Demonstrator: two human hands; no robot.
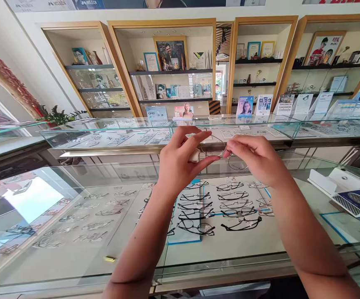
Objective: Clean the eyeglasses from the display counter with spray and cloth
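A pair of thin wire-rimmed eyeglasses (215, 145) is held up in front of me, above the glass counter (130, 259). My left hand (177, 161) is closed on the glasses, with fingers and thumb on either side of one lens. A small piece of something white (195, 155), perhaps a cloth, shows in the left palm. My right hand (261, 160) pinches the glasses near the middle with thumb and forefinger. The second rim (238, 166) hangs just below the right fingers. Part of the frame is hidden by my hands.
Several rows of dark-framed glasses (195, 214) lie under the counter glass, with lighter frames (86, 216) to the left. A small gold-coloured piece (109, 258) is near the front. An open white case (338, 187) stands at right. Beyond are another display counter (130, 139) and wooden shelves (161, 23).
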